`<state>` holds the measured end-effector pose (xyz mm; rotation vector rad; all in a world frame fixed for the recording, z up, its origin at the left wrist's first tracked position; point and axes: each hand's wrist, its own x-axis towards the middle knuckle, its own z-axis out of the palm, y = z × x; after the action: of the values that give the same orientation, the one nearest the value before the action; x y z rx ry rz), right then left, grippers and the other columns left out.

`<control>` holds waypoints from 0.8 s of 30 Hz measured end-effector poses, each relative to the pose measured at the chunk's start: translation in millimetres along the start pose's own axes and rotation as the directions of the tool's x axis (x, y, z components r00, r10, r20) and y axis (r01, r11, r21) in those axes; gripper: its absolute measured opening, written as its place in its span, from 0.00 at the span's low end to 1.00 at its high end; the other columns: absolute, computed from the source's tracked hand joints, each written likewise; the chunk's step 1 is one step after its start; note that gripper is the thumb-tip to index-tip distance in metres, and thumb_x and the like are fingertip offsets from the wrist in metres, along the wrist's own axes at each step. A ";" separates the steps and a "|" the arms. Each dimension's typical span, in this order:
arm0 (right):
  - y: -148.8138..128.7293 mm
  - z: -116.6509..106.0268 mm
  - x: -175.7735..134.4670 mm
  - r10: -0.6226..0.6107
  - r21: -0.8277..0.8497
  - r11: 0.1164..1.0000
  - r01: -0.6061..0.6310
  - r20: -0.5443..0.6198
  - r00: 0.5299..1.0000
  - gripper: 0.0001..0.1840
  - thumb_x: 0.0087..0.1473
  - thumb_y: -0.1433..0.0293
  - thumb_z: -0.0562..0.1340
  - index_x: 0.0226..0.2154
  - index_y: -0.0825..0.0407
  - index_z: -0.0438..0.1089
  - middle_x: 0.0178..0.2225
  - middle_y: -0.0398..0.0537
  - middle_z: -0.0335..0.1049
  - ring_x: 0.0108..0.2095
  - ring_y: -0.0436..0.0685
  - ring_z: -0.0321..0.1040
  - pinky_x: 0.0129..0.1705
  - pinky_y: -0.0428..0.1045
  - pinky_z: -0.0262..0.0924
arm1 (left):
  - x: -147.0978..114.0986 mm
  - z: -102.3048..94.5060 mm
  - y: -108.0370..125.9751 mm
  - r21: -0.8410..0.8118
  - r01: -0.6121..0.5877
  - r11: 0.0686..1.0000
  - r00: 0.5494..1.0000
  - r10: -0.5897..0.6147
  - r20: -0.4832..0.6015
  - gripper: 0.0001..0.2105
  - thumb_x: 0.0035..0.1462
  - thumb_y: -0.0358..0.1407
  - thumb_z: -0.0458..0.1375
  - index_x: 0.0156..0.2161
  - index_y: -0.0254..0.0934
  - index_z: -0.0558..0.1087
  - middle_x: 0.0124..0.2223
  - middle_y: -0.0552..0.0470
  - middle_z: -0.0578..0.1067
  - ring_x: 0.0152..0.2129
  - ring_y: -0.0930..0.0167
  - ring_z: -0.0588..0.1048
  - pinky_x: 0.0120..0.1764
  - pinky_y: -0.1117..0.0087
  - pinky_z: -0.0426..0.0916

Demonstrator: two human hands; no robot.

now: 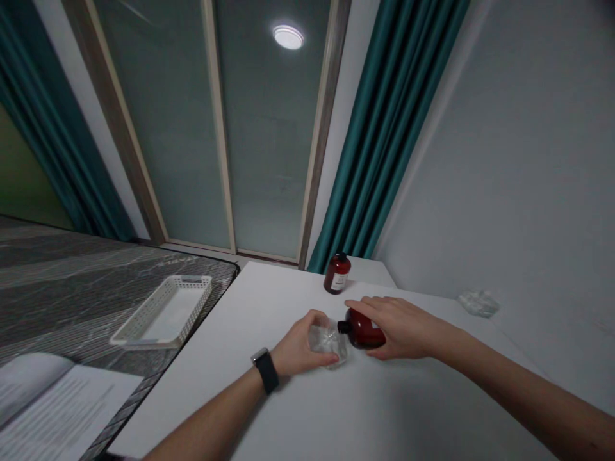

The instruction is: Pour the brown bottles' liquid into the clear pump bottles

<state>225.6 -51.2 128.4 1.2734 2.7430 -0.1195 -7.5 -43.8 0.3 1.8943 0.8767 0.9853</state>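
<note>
A clear glass (329, 343) is in the grip of my left hand (303, 346), low over the white table, its thumb and fingers around the side. My right hand (398, 325) is wrapped round a dark red-brown bottle (359, 329), which lies tilted on its side with its black neck pointing left at the glass. The neck's end is right at the glass's rim; I cannot tell whether liquid flows. A second red-brown bottle (337, 274) with a black top and a white label stands upright on the table behind my hands.
The white table (269, 301) meets a grey wall on the right, where a crumpled clear plastic piece (479, 303) lies. On the left, a bed-like patterned surface (96, 269) holds a white basket (166, 314) and an open book (67, 406). Teal curtains (379, 141) and glass doors stand behind.
</note>
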 end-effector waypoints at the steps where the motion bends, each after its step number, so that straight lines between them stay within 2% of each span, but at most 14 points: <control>1: 0.1 0.1 0.0 -0.002 -0.002 1.000 0.002 -0.001 1.000 0.43 0.45 0.62 0.66 0.63 0.52 0.56 0.52 0.59 0.69 0.49 0.71 0.69 0.50 0.61 0.61 | 0.0 0.0 0.3 -0.003 0.000 1.000 1.000 0.000 0.000 0.25 0.43 0.36 0.71 0.45 0.37 0.66 0.44 0.48 0.73 0.41 0.64 0.72 0.46 0.62 0.67; 24: -2.3 -3.9 0.1 -0.028 -0.031 0.999 0.028 -0.025 0.999 0.42 0.46 0.63 0.66 0.62 0.54 0.57 0.51 0.60 0.71 0.48 0.71 0.70 0.49 0.62 0.62 | 0.2 -0.1 1.0 -0.021 -0.004 1.000 1.000 0.004 -0.010 0.26 0.41 0.36 0.71 0.45 0.36 0.67 0.44 0.48 0.72 0.41 0.63 0.71 0.46 0.61 0.66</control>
<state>223.5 -52.1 132.3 1.2374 2.7731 -0.0634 -7.3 -44.0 1.2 1.8757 0.8651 1.0032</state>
